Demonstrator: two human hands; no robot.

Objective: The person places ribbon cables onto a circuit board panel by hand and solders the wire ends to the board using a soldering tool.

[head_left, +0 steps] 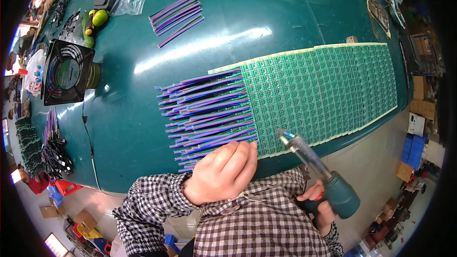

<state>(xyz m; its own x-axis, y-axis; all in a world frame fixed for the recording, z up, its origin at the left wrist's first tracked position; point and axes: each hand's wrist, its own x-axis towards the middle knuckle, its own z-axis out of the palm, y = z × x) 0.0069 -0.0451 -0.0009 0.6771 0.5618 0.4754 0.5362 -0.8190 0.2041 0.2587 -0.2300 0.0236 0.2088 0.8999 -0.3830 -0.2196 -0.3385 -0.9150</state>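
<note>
By the near left corner of the green circuit-board panel (pixel 326 97), the left hand (pixel 224 170) curls narrow, any hold hidden, nearest the striped blue-and-pink wires (pixel 212 114) running lengthwise leftward; the right hand (pixel 318 203) grips a dark-green-handled soldering gun (pixel 340 191), tip above the panel.

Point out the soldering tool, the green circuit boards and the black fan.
Soldering tool (pixel 343 196): head view, on its dark green body.
Green circuit boards (pixel 323 97): head view, mid-surface of the spread.
Black fan (pixel 68 74): head view, on its round hub.
</note>
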